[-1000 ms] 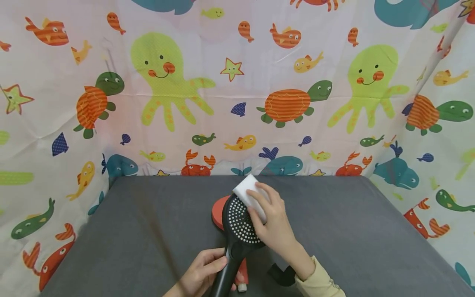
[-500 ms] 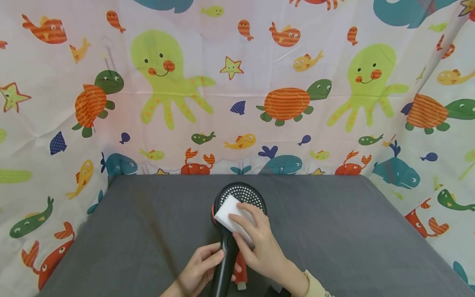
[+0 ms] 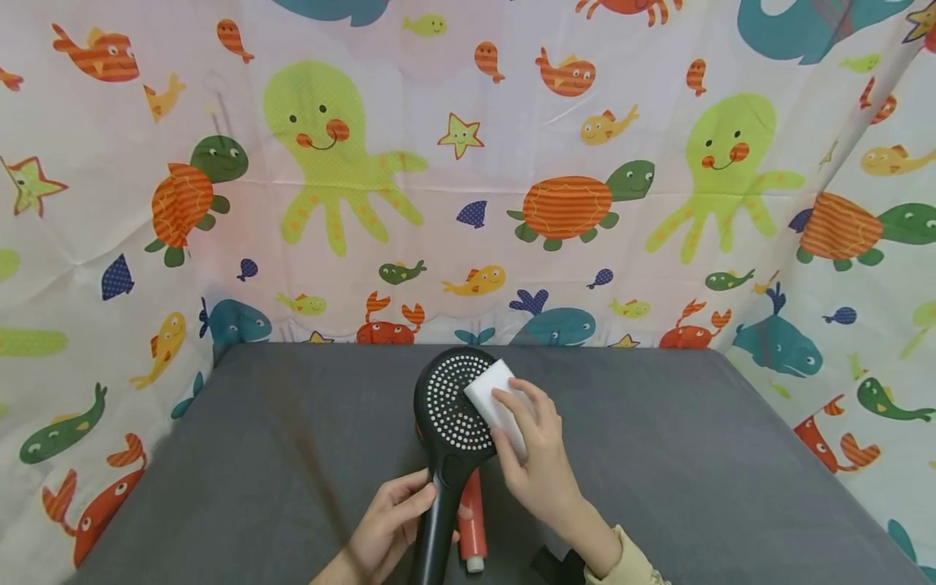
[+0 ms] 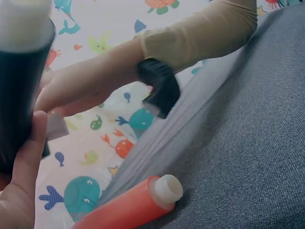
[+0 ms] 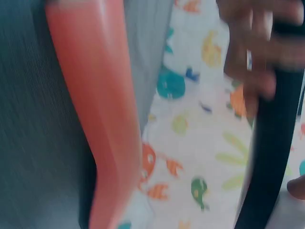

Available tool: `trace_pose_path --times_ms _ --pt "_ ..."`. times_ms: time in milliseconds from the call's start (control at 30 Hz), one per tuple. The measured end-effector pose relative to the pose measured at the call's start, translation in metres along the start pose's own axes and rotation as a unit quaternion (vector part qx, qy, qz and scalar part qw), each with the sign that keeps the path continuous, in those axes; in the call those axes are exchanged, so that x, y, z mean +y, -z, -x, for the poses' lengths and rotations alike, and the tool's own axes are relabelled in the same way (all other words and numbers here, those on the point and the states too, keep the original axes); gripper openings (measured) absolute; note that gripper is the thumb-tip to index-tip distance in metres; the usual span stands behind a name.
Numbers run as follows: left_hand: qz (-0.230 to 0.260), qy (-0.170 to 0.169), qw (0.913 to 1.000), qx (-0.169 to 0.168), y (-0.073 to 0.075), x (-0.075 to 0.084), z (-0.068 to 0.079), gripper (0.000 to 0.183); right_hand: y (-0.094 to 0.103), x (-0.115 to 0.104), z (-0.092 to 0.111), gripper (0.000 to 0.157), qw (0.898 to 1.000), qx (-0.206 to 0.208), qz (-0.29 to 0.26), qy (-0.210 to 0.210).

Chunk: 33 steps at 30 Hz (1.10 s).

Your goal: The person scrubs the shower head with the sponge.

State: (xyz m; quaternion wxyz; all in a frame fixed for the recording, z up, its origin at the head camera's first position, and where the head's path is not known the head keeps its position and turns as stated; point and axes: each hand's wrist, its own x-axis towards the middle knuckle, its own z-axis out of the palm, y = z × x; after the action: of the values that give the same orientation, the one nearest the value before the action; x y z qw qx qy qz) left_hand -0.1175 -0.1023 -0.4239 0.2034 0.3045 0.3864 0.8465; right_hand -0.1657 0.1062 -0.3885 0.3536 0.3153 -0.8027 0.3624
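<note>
A black shower head (image 3: 439, 435) with pale nozzle dots is held face up, tilted, above the table. My left hand (image 3: 387, 524) grips its handle, thumb along the side. With my right hand (image 3: 539, 455) I pinch a white sponge block (image 3: 488, 388), which overlaps the right edge of the nozzle face. Below the black one lies a red shower head (image 3: 474, 532), its handle ending in a white connector (image 4: 169, 189); its round head is almost wholly hidden. In the right wrist view the red handle (image 5: 102, 95) looms close, and left-hand fingers (image 5: 257, 47) wrap the black handle.
A grey cloth (image 3: 680, 471) covers the table. White fabric with printed sea animals (image 3: 468, 171) hangs behind it and along both sides. A black strap piece (image 4: 159, 88) sits at my right wrist beside the beige sleeve (image 4: 200, 36).
The sponge went down and left across the nozzle face, then back up to its right edge. The black shower head shifted slightly left, covering the red one's round head.
</note>
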Motion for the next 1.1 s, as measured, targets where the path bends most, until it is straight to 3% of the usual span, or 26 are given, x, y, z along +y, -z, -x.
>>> trace_pose_path --times_ms 167,367,667,767,833,933,1000,1100 --pt "-0.003 0.024 0.9991 0.034 0.001 0.003 0.001 0.037 -0.004 -0.019 0.012 0.04 0.999 -0.025 -0.031 0.034" --pt "0.023 -0.001 0.9987 0.045 0.003 0.004 0.001 0.04 -0.006 -0.036 0.02 0.038 0.99 -0.036 -0.063 0.12" --pt "0.089 -0.052 0.9931 0.055 0.007 0.008 0.0 0.048 0.001 -0.051 0.036 0.028 0.948 -0.102 -0.076 0.292" --pt "0.086 -0.066 0.9924 0.058 0.007 0.01 0.0 0.047 0.001 -0.048 0.033 0.028 0.937 -0.093 -0.071 0.329" --pt "0.079 -0.069 0.9923 0.066 0.007 0.01 0.0 0.047 -0.001 -0.045 0.028 0.026 0.94 -0.071 -0.076 0.324" --pt "0.067 -0.067 0.9923 0.08 0.006 0.01 0.0 0.049 -0.006 -0.042 0.02 0.028 0.959 -0.031 -0.078 0.271" --pt "0.055 -0.057 0.9931 0.086 0.005 0.009 0.001 0.049 -0.008 -0.042 0.015 0.032 0.972 -0.023 -0.079 0.218" --pt "0.041 -0.051 0.9939 0.089 0.005 0.01 0.001 0.049 -0.01 -0.043 0.012 0.036 0.982 -0.028 -0.061 0.176"
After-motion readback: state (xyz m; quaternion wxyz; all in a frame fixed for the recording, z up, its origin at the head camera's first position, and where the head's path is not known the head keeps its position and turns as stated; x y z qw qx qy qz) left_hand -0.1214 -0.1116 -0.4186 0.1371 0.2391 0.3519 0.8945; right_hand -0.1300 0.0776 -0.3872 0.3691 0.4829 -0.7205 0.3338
